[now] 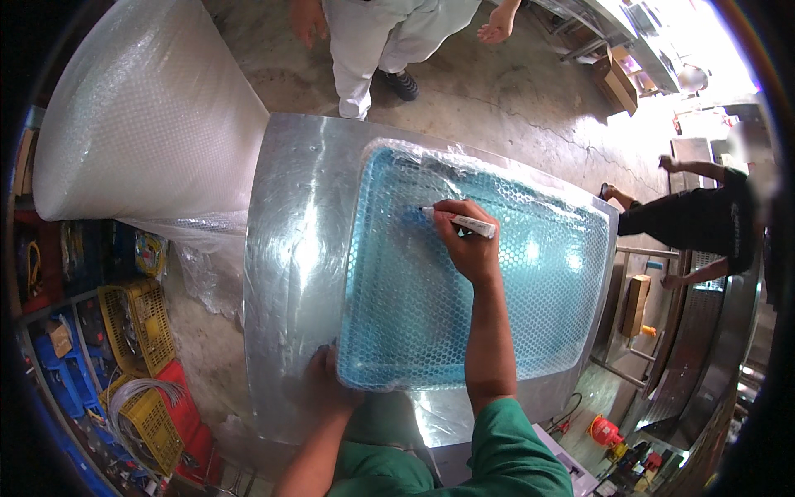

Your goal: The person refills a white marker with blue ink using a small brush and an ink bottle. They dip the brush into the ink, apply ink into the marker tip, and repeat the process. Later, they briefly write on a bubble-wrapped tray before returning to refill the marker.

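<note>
A flat rectangular panel, blue under its bubble wrap (414, 323), lies on a shiny metal table (286, 186). My right hand (470, 253) is closed round a white marker (474, 224). The marker's tip points left and meets the wrap near some blue marks (411, 215) in the panel's upper left part. My left hand (330, 377) rests at the panel's near left corner, by the table's front. Shadow hides most of its fingers, so I cannot tell how they are bent.
A huge bubble wrap roll (149, 116) stands at the left. Below it are yellow crates (141, 319), a red bin (195, 439) and blue bins (62, 381). A person in white trousers (368, 41) stands beyond the table; another in black (704, 219) is at the right.
</note>
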Demonstrator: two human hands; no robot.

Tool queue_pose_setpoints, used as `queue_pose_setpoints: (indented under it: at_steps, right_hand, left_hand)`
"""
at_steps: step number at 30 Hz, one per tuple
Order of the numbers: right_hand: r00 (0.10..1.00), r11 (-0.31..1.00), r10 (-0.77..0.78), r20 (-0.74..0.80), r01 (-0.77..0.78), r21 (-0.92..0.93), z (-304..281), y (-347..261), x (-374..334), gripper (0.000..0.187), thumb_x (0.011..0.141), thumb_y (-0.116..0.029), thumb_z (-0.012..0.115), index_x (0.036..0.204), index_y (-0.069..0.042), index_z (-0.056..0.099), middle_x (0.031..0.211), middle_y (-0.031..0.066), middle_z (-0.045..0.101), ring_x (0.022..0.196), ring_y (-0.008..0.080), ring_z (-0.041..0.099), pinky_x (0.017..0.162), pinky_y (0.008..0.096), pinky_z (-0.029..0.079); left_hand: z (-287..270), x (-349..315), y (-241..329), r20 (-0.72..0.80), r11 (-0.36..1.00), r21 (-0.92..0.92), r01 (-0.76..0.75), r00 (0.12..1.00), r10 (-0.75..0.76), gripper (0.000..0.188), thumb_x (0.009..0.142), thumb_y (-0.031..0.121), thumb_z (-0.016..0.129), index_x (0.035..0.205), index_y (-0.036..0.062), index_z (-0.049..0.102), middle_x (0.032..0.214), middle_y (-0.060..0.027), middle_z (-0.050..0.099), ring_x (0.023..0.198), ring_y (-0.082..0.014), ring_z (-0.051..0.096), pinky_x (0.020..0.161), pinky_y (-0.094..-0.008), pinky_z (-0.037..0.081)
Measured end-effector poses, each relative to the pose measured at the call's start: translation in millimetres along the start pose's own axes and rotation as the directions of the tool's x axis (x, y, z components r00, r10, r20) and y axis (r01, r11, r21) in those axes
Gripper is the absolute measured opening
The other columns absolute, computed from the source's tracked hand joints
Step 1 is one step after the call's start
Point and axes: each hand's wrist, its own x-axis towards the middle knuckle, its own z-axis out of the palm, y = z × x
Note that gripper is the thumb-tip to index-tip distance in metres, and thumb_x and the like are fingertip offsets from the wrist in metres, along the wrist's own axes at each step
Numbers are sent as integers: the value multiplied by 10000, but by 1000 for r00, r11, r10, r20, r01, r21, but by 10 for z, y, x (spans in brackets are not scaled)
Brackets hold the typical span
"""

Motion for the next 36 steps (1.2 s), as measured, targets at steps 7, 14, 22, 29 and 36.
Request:
queue_pose_setpoints:
  at_steps: [7, 14, 22, 29, 36]
  right_hand:
    - [999, 1000, -5, -52, 3, -31, -15, -4, 24, 83, 906, -72, 754, 986, -48, 749, 865, 70, 731, 723, 145, 689, 672, 287, 548]
    - [993, 1000, 5, -114, -6, -5, -22, 3, 4, 65, 892, -75, 761, 945, -42, 744, 839, 84, 714, 723, 154, 694, 672, 292, 548]
    - [995, 993, -33, -90, 22, -119, -61, 19, 13, 77, 898, -89, 770, 951, -41, 741, 828, 76, 705, 695, 146, 666, 652, 294, 536]
    - [971, 978, 165, -173, -139, 152, -70, 47, -2, 107, 955, -132, 742, 994, -32, 740, 857, 26, 704, 753, 98, 632, 683, 267, 516]
    - [852, 806, 332, -406, -32, 591, -504, -204, -174, 194, 1029, -185, 647, 1029, 0, 703, 719, -5, 578, 595, 68, 475, 537, 240, 363]
  left_hand:
    - [62, -170, 3, 60, 985, -49, 166, 985, -163, 792, 808, 376, 769, 1448, 61, 425, 1377, -176, 491, 1304, -394, 443, 1083, -549, 305]
    - [129, -189, -102, 199, 989, -9, 149, 969, -144, 744, 790, 363, 768, 1410, 87, 465, 1388, -165, 491, 1321, -402, 440, 1090, -556, 306]
    - [219, -227, -71, 93, 980, -56, 189, 979, -183, 578, 824, 395, 745, 1310, 111, 615, 1321, -142, 551, 1313, -390, 453, 1086, -554, 317]
    - [-61, 119, 23, 371, 939, -83, 333, 885, -281, 342, 813, 363, 729, 1063, 134, 687, 1151, -73, 612, 1155, -317, 547, 1012, -480, 406]
    - [-22, 77, 78, 272, 945, -44, 323, 914, -300, 429, 865, 353, 693, 1147, 32, 658, 1186, -150, 611, 1200, -356, 539, 1018, -497, 441]
